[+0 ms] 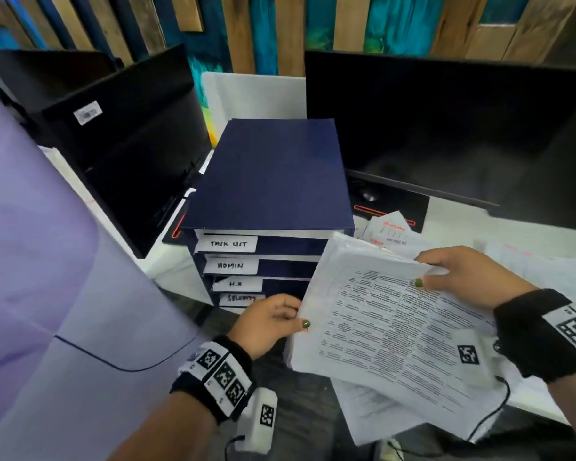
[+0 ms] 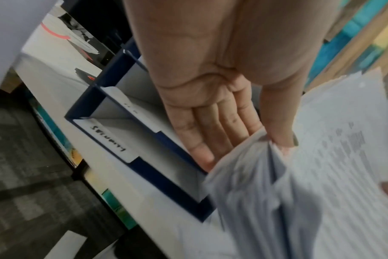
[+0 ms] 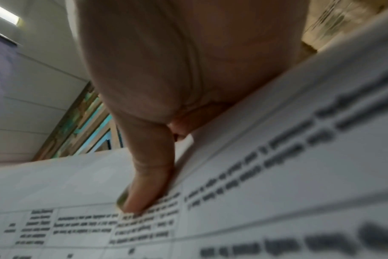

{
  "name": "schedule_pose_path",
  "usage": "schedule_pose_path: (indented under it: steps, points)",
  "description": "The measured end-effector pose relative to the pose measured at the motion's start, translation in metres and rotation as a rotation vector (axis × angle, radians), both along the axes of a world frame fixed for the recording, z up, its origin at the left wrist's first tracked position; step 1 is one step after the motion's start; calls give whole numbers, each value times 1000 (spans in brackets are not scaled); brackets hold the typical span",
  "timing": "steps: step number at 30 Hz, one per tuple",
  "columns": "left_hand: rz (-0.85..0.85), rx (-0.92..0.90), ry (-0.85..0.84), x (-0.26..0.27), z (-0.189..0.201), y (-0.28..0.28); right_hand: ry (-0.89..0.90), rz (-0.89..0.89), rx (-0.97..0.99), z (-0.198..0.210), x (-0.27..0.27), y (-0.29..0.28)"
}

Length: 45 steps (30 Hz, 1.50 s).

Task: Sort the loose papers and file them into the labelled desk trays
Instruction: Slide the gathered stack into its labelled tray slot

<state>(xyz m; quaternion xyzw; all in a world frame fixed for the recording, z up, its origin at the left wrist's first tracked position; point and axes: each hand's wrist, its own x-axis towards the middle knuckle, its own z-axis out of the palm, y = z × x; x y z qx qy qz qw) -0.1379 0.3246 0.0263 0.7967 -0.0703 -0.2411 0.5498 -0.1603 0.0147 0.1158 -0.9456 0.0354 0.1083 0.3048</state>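
Head view: you are holding a stack of papers point(image 1: 379, 314) with both hands beside the navy tray unit point(image 1: 270, 181). Your left hand point(image 1: 270, 322) is pinching the stack's left edge, thumb on top, just in front of the lowest tray labels point(image 1: 240, 298). Your right hand point(image 1: 469, 277) is clamping the far right edge, thumb on the printed table. More loose sheets point(image 1: 373, 407) are lying under the stack.

Left wrist view: your fingers point(image 2: 213, 133) are lying nearly straight beneath the sheets, thumb pressing from above.

Right wrist view: your thumb point(image 3: 148, 184) is pressing the top page; the fingers underneath are hidden.
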Motion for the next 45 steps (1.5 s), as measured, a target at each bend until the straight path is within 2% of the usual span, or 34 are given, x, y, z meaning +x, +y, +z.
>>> schedule_pose_path:
  steps: [3,6,13,17,19,23,27,32,35,39,43,45]
  points:
    - [-13,13,17,-6,-16,3,-10,-103,-44,2,-9,-7]
    - [-6,-5,107,-7,-29,1,-70,-254,-42,8,-21,-22]
    - [-57,185,164,-3,-73,-6,-160,-444,-54,28,-39,-49]
    - [-177,196,321,-4,-88,-21,-185,-542,-24,28,-49,-66]
    - [-170,170,396,-5,-92,-30,-209,-614,29,28,-55,-76]
    - [-53,34,493,-6,-96,-48,-286,-724,147,30,-64,-93]
    - [94,-87,392,-3,-88,-72,-352,-824,205,29,-69,-119]
    - [242,-117,239,-2,-76,-105,-371,-917,190,23,-76,-162]
    - [346,-197,195,-3,-76,-120,-358,-941,182,22,-82,-181]
    - [489,-303,235,-7,-75,-139,-340,-955,192,21,-89,-202]
    - [654,-518,247,-4,-65,-152,-311,-949,259,18,-95,-217]
    - [709,-562,200,-2,-60,-158,-303,-948,275,14,-95,-225]
